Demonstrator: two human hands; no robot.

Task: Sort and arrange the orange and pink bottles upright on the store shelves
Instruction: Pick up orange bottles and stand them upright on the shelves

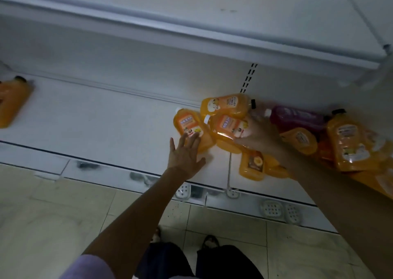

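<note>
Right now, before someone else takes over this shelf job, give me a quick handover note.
Left hand: open, fingers straight, reaching onto the nearest orange bottle, which lies flat.
Right hand: blurred, seems to grip the middle orange bottle.
Things: more orange bottles and one pink bottle lie jumbled on the bottom shelf; the far-left orange bottle sits apart.
Done: nothing plainly upright yet.
Left: stand the bottles up, sorted by colour.

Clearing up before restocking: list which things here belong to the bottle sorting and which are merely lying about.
Job: heaped orange bottles, pink bottle, lone orange bottle at far left, lower shelf, left hand, right hand.
Lying about: white perforated trays under the shelf edge, tiled floor.
</note>
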